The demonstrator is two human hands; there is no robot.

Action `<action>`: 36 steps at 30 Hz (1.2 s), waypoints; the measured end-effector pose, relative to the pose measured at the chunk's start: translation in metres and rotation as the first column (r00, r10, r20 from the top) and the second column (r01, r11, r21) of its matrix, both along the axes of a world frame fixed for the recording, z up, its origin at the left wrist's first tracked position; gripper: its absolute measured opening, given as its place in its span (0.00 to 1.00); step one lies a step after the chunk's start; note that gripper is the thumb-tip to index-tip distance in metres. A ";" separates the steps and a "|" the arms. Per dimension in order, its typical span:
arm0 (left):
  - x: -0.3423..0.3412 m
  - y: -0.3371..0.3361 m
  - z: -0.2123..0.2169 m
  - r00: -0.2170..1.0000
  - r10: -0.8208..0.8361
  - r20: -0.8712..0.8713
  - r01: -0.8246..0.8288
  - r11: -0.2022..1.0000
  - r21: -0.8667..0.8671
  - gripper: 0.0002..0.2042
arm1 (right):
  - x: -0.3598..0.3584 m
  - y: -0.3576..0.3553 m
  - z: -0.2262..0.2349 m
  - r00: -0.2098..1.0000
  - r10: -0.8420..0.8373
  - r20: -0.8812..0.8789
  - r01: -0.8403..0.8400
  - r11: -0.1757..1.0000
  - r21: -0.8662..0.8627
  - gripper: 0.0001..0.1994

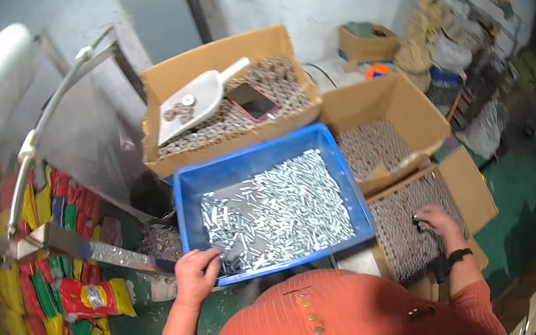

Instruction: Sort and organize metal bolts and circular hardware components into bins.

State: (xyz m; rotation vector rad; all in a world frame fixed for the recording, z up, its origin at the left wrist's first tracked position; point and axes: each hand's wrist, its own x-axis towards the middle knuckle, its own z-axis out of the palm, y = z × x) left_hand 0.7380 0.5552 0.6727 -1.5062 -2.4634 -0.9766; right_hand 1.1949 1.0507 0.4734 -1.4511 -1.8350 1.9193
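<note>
A: Containers, quick?
B: Blue tub [191, 207] w/ loose silvery pins [301, 204], thickest toward its R side. Rear box [217, 56]: grey-brown pcs [278, 76], plus white scoop [202, 97] & dark phone-like slab [252, 100] on top. R-rear box [403, 99] & R-front box [468, 186]: similar pcs in each.
A: Hands?
B: L hand [197, 274] at tub's near-L corner, L forearm [181, 319] angled fwd. Grip: thumb & fingers close together; can't tell if pinching anything. R hand [437, 220] over R-front box, fingers curled approx. leftward, small dark thing [418, 220] at tips; can't tell if pinched or just touched.
A: Pins' dir.?
B: Mixed, long axes at all angles; some near tub's L side run roughly fore-aft.
</note>
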 end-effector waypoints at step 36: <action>-0.022 -0.025 -0.025 0.989 -0.087 0.118 0.071 0.988 0.135 0.07 | -0.548 -0.013 0.316 0.770 0.597 -0.224 -0.539 0.797 0.272 0.15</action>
